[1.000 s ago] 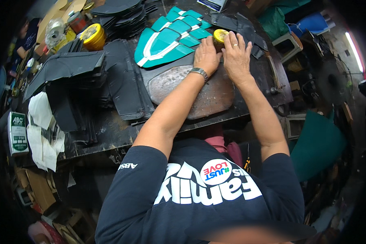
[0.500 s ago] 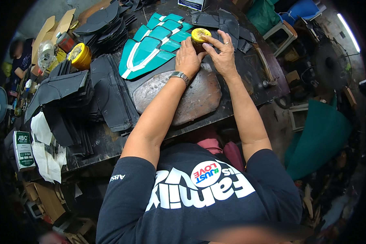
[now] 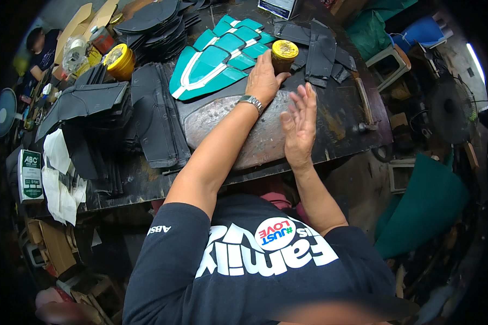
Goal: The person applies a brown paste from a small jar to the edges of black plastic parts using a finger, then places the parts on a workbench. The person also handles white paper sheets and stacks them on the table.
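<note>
Right hand (image 3: 300,125) hovers open, fingers spread and slightly blurred, palm turned inward above the worn oval work slab (image 3: 222,120) at the near edge of the bench (image 3: 341,124); it holds nothing. Left hand (image 3: 263,81), with a metal wristwatch (image 3: 250,101) on its wrist, reaches further out and wraps around the small dark jar with a yellow-crusted lid (image 3: 283,56); thumb and fingers close on the jar's side. Jar stands upright on the bench, just beyond the slab and just right of the teal and white shaped pieces (image 3: 217,62). Judged step: taking hold of the jar, lid apparently in place. Next move likely calls for a firm one-hand hold on the jar body while the free hand comes to the lid. Further out: stacks of dark cut pieces (image 3: 146,108) to the left, a second yellow-lidded tin (image 3: 119,58) beyond them.
</note>
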Available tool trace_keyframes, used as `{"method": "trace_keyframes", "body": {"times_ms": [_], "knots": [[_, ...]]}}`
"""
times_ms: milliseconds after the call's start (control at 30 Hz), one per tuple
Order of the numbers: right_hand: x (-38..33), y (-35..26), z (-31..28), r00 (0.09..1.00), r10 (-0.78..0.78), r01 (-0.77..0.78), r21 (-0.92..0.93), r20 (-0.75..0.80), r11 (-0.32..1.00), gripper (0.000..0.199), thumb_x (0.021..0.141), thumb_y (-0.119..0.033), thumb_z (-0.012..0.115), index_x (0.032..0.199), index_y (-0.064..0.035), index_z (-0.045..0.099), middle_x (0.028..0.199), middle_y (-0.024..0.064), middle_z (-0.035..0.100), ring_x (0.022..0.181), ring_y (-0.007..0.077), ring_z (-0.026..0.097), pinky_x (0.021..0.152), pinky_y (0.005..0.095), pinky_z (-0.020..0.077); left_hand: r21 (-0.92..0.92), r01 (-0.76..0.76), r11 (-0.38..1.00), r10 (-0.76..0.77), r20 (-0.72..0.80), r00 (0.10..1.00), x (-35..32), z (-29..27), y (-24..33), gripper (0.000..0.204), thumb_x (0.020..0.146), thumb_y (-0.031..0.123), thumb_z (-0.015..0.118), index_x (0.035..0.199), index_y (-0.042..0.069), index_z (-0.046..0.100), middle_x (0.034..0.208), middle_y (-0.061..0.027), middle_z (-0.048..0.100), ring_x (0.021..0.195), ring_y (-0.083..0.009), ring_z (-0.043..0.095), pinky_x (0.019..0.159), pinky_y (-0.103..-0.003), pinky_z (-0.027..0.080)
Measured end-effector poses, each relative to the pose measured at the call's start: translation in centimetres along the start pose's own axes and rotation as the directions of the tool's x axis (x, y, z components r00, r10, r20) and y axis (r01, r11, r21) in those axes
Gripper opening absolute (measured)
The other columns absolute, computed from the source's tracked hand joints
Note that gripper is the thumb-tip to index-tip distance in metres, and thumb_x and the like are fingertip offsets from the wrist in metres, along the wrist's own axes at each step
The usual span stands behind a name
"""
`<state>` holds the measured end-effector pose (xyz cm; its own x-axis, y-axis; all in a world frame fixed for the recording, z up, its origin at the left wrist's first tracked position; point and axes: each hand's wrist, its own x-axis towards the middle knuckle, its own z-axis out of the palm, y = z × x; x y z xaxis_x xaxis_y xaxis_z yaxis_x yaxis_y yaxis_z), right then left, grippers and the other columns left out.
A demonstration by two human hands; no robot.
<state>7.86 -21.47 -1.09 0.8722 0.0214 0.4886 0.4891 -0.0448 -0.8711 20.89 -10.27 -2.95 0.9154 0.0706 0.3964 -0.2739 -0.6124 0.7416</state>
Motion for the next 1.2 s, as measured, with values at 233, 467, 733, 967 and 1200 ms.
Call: {"method": "trace_keyframes", "body": {"times_ms": [233, 467, 733, 967, 1200], "knots": [[-1.9, 1.6, 1.1, 0.994, 0.098, -0.086, 0.206, -0.047, 0.975, 0.075, 0.101, -0.016, 0.062, 0.159, -0.0116, 0.016, 0.146, 0.0177, 0.041, 0.109, 0.0211, 0.062, 0.091, 0.0354, 0.0551, -0.057, -0.156, 0.986, 0.149, -0.117, 0.982, -0.5, 0.4, -1.4, 0.103, 0.069, 0.021, 0.09, 0.148, -0.005, 0.029, 0.144, -0.0292, 0.044, 0.135, -0.0424, 0.045, 0.112, -0.044, 0.04], [-2.0, 1.2, 1.0, 0.996, 0.093, -0.09, 0.232, 0.001, 0.968, 0.076, 0.099, -0.002, 0.059, 0.16, -0.0131, 0.015, 0.128, 0.0177, 0.054, 0.101, 0.0185, 0.064, 0.093, 0.0317, 0.0521, -0.228, -0.203, 0.952, 0.223, 0.064, 0.973, -7.0, -4.9, -0.6, 0.044, 0.075, 0.016, 0.077, 0.114, 0.0, 0.066, 0.118, -0.0218, 0.061, 0.116, -0.0403, 0.057, 0.101, -0.046, 0.046], [-3.1, 1.3, 1.8, 0.996, 0.008, -0.002, -0.077, 0.084, 0.997, 0.077, 0.097, 0.004, 0.06, 0.16, -0.011, 0.018, 0.123, 0.0149, 0.057, 0.091, 0.0137, 0.06, 0.089, 0.0295, 0.0503, -0.387, 0.285, 0.877, -0.197, 0.253, 0.947, -25.5, -24.6, -1.3, 0.033, 0.095, 0.013, 0.068, 0.128, 0.004, 0.066, 0.107, -0.0091, 0.074, 0.096, -0.016, 0.072, 0.083, -0.028, 0.057], [-2.5, -0.8, 4.1, 0.974, -0.089, 0.127, -0.178, 0.206, 0.976, 0.079, 0.094, 0.002, 0.064, 0.159, -0.0093, 0.02, 0.125, 0.0142, 0.058, 0.092, 0.0153, 0.061, 0.089, 0.031, 0.0518, -0.479, 0.413, 0.775, -0.608, -0.386, 0.694, -34.7, -38.6, -7.5, 0.029, 0.097, 0.016, 0.067, 0.123, 0.003, 0.068, 0.1, -0.0056, 0.074, 0.074, -0.008, 0.068, 0.063, -0.02, 0.049], [-3.6, -5.0, 11.3, 0.815, -0.242, 0.313, -0.048, 0.527, 0.948, 0.086, 0.087, 0.005, 0.067, 0.159, -0.006, 0.02, 0.126, 0.0147, 0.058, 0.092, 0.019, 0.061, 0.088, 0.033, 0.0505, -0.157, 0.362, 0.919, -0.363, -0.697, 0.618, -35.1, -44.0, -13.9, 0.024, 0.091, 0.004, 0.07, 0.114, 0.0, 0.071, 0.102, -0.0047, 0.07, 0.086, -0.0104, 0.066, 0.077, -0.025, 0.053]]}}
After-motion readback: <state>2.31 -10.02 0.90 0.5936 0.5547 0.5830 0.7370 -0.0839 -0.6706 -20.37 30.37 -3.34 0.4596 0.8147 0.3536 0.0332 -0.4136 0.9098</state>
